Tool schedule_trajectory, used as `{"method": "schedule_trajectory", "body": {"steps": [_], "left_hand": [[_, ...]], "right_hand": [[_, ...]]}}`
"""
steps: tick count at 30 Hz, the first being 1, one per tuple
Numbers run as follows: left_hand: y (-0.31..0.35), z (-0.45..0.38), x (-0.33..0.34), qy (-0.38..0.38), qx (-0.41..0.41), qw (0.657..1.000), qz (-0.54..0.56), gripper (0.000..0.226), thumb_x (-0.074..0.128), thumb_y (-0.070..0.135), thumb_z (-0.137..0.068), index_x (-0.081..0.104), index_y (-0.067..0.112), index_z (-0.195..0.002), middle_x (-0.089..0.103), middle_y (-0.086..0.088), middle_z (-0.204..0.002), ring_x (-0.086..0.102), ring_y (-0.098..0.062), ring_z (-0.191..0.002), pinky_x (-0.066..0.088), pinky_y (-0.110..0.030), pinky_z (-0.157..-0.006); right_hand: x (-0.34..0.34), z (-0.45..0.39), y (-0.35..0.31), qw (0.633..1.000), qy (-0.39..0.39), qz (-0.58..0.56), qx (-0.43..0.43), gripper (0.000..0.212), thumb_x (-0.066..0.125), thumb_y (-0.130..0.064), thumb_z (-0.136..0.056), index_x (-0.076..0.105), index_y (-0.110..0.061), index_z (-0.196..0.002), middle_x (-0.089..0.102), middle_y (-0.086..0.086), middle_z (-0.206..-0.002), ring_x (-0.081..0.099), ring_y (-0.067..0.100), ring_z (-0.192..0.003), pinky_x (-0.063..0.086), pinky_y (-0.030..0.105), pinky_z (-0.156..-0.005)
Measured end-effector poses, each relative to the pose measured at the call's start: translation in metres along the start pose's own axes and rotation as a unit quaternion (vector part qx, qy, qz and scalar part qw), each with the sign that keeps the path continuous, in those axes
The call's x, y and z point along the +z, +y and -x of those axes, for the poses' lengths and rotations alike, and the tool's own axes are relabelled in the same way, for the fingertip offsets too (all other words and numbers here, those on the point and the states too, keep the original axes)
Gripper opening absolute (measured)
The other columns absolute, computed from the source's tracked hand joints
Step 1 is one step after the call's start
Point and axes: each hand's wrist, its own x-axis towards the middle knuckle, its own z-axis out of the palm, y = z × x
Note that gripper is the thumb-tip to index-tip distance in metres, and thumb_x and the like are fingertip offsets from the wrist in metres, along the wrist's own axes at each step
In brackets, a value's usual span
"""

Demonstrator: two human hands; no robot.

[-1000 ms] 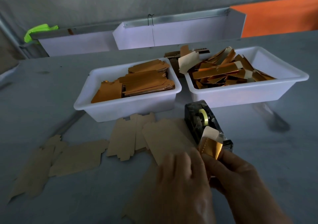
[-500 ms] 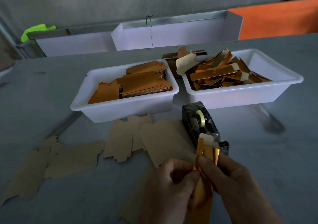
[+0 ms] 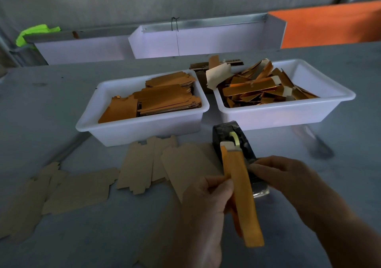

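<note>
My left hand [image 3: 204,210] grips a long, narrow folded gold card box [image 3: 241,195] and holds it upright-tilted above the table. Its pale end flap points toward the black tape dispenser [image 3: 231,142] just behind it. My right hand [image 3: 282,177] reaches to the dispenser's front cutter end, its fingertips pinched there; whether tape is between them I cannot tell. Flat brown card blanks [image 3: 142,164] lie on the table left of my hands.
Two white tubs stand behind the dispenser: the left tub [image 3: 144,127] holds stacked flat gold blanks, the right tub [image 3: 288,113] holds a heap of folded gold boxes. White trays [image 3: 198,41] line the back edge. More blanks [image 3: 61,189] lie at the left.
The gold box was turned from a short folded shape into a long strip held by my left hand alone. My right hand let go of it and moved to the dispenser's cutter.
</note>
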Motion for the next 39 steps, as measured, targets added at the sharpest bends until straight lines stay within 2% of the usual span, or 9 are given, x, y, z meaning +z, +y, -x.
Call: {"method": "schedule_trajectory", "body": {"steps": [5, 11, 16, 18, 22, 26, 31, 36, 39], "left_hand": [[-0.008, -0.001, 0.01, -0.011, 0.01, 1.0, 0.018, 0.008, 0.066, 0.015, -0.086, 0.071, 0.009, -0.084, 0.073, -0.011, -0.082, 0.068, -0.025, -0.079, 0.056, -0.037, -0.076], [-0.008, 0.001, 0.015, 0.007, 0.05, 0.998, 0.034, 0.011, 0.063, 0.017, -0.089, 0.07, 0.011, -0.082, 0.071, -0.005, -0.07, 0.063, -0.009, -0.057, 0.048, -0.017, -0.051], [-0.008, 0.001, 0.013, 0.007, 0.068, 0.998, 0.012, 0.011, 0.063, 0.016, -0.089, 0.069, 0.012, -0.081, 0.071, -0.016, -0.08, 0.066, -0.034, -0.076, 0.054, -0.048, -0.076], [-0.008, 0.002, 0.013, 0.01, 0.07, 0.998, 0.002, 0.012, 0.063, 0.017, -0.089, 0.069, 0.014, -0.079, 0.071, -0.017, -0.082, 0.066, -0.037, -0.08, 0.053, -0.051, -0.08], [-0.007, 0.001, 0.012, 0.004, 0.072, 0.997, 0.004, 0.011, 0.063, 0.017, -0.089, 0.069, 0.012, -0.081, 0.073, -0.011, -0.076, 0.065, -0.02, -0.068, 0.052, -0.03, -0.064], [-0.004, 0.001, 0.01, -0.005, 0.066, 0.998, 0.013, 0.011, 0.062, 0.018, -0.089, 0.069, 0.011, -0.085, 0.072, -0.004, -0.072, 0.062, -0.008, -0.058, 0.046, -0.015, -0.051], [0.0, 0.002, 0.01, -0.014, 0.093, 0.995, -0.014, 0.012, 0.06, 0.019, -0.091, 0.068, 0.01, -0.087, 0.07, -0.01, -0.074, 0.06, -0.009, -0.058, 0.045, -0.012, -0.05], [0.0, -0.001, 0.018, -0.02, 0.114, 0.99, -0.076, 0.007, 0.061, 0.021, -0.09, 0.066, 0.018, -0.086, 0.07, -0.009, -0.08, 0.063, -0.013, -0.066, 0.049, -0.015, -0.056], [0.002, -0.003, 0.018, -0.011, 0.121, 0.988, -0.1, 0.008, 0.062, 0.022, -0.09, 0.066, 0.02, -0.083, 0.07, -0.006, -0.076, 0.058, -0.005, -0.056, 0.045, -0.012, -0.05]], "right_hand": [[0.004, 0.001, -0.001, 1.0, 0.002, -0.009, -0.008, 0.014, 0.067, -0.015, -0.082, 0.073, -0.015, -0.069, 0.071, 0.001, -0.068, 0.067, 0.015, -0.066, 0.051, 0.025, -0.062], [0.01, 0.0, 0.0, 0.999, 0.018, 0.003, -0.031, 0.015, 0.067, -0.014, -0.081, 0.072, -0.014, -0.067, 0.072, 0.0, -0.073, 0.068, 0.017, -0.072, 0.055, 0.037, -0.073], [0.01, 0.001, 0.005, 0.979, -0.022, -0.202, 0.012, 0.017, 0.064, -0.022, -0.075, 0.074, -0.01, -0.069, 0.072, 0.008, -0.081, 0.069, 0.016, -0.074, 0.053, 0.023, -0.065], [0.006, 0.004, 0.006, 0.96, -0.037, -0.277, 0.019, 0.019, 0.062, -0.024, -0.071, 0.075, -0.011, -0.069, 0.073, 0.009, -0.083, 0.069, 0.017, -0.08, 0.053, 0.023, -0.07], [0.004, 0.014, 0.011, 0.993, 0.029, -0.111, -0.011, 0.012, 0.067, -0.017, -0.08, 0.075, -0.014, -0.072, 0.065, -0.014, -0.114, 0.057, -0.002, -0.107, 0.039, 0.022, -0.091], [0.011, 0.022, 0.012, 0.992, 0.108, 0.026, -0.065, 0.012, 0.069, -0.012, -0.081, 0.07, -0.015, -0.069, 0.057, -0.011, -0.119, 0.057, -0.019, -0.086, 0.042, 0.002, -0.067], [0.022, 0.028, 0.016, 0.977, 0.163, 0.093, -0.105, 0.017, 0.071, -0.011, -0.079, 0.066, -0.019, -0.065, 0.055, -0.008, -0.126, 0.06, 0.011, -0.106, 0.05, 0.033, -0.085], [0.027, 0.03, 0.02, 0.976, 0.183, 0.068, -0.092, 0.022, 0.071, -0.009, -0.078, 0.065, -0.024, -0.063, 0.058, -0.009, -0.122, 0.063, 0.015, -0.1, 0.051, 0.04, -0.083], [0.028, 0.03, 0.023, 0.979, 0.176, 0.047, -0.092, 0.022, 0.072, -0.007, -0.077, 0.065, -0.025, -0.065, 0.058, -0.008, -0.122, 0.063, 0.016, -0.102, 0.051, 0.043, -0.085]]}}
